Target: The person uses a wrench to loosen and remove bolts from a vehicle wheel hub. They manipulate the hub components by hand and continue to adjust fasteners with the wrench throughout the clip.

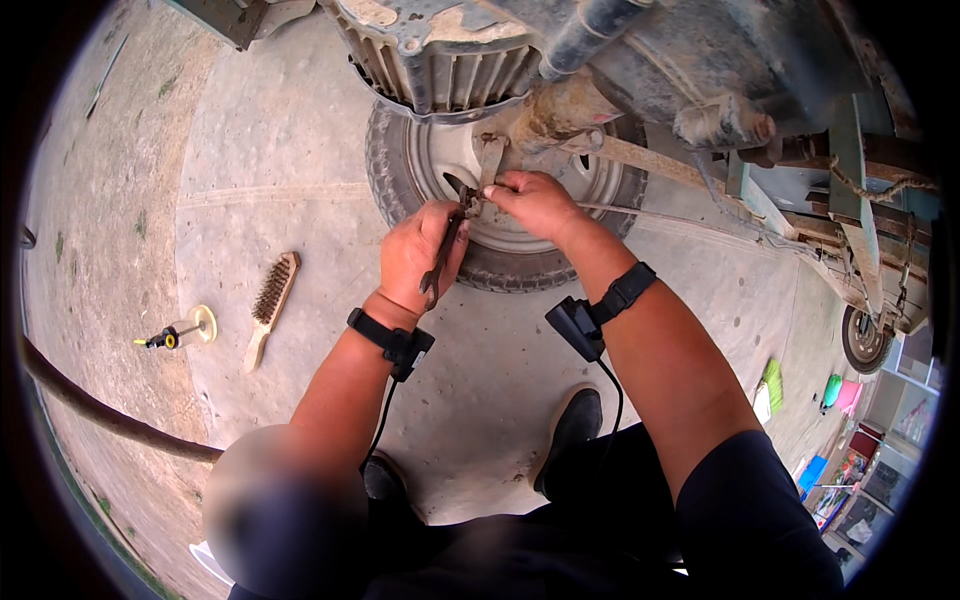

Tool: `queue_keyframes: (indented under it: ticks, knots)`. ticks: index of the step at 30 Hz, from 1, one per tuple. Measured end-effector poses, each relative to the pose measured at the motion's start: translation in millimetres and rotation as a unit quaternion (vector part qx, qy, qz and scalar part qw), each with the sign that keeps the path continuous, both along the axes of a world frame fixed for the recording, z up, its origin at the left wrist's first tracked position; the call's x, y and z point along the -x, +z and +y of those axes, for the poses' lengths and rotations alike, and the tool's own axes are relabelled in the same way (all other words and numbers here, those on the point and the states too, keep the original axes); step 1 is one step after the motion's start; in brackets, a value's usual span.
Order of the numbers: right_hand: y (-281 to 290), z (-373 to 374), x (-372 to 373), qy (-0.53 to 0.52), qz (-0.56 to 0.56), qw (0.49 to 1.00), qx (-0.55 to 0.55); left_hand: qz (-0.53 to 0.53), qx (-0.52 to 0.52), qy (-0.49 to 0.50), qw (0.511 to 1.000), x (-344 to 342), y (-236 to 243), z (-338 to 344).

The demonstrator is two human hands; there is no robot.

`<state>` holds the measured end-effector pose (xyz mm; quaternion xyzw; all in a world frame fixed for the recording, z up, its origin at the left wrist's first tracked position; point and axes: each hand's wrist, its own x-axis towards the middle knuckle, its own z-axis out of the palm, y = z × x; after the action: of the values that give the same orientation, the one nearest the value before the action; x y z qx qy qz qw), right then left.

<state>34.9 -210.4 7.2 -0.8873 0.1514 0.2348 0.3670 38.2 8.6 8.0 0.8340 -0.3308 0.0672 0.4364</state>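
Two bare hands meet at a small metal lever (491,155) before a wheel (520,240). Left hand (418,252) grips a dark wrench (432,284); right hand (533,206) has bent fingers at the lever's lower end, whether pinching something I cannot tell. The step appears to be wrench work on this joint; the next move likely calls for steadying the part. Farther left, a wire brush (268,305) lies on concrete floor (320,260).

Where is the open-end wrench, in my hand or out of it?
In: your left hand grips the open-end wrench, its forked end showing toward the wrist.
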Motion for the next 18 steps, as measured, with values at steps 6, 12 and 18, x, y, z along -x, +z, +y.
queue_keyframes:
  ticks: [6, 12, 18]
  knots:
    - [-0.6, -0.2, 0.9, -0.001, -0.012, 1.000, 0.016, -0.062, -0.043, -0.031, 0.997, 3.0, -6.5, 0.4]
    - [2.3, 0.5, 0.4, 0.007, -0.007, 1.000, 0.022, -0.078, -0.066, -0.030, 0.994, 3.4, -13.4, 2.0]
    - [-3.4, -0.7, 1.2, 0.002, -0.015, 1.000, 0.014, -0.071, -0.062, -0.020, 0.995, -0.4, -17.1, -2.1]
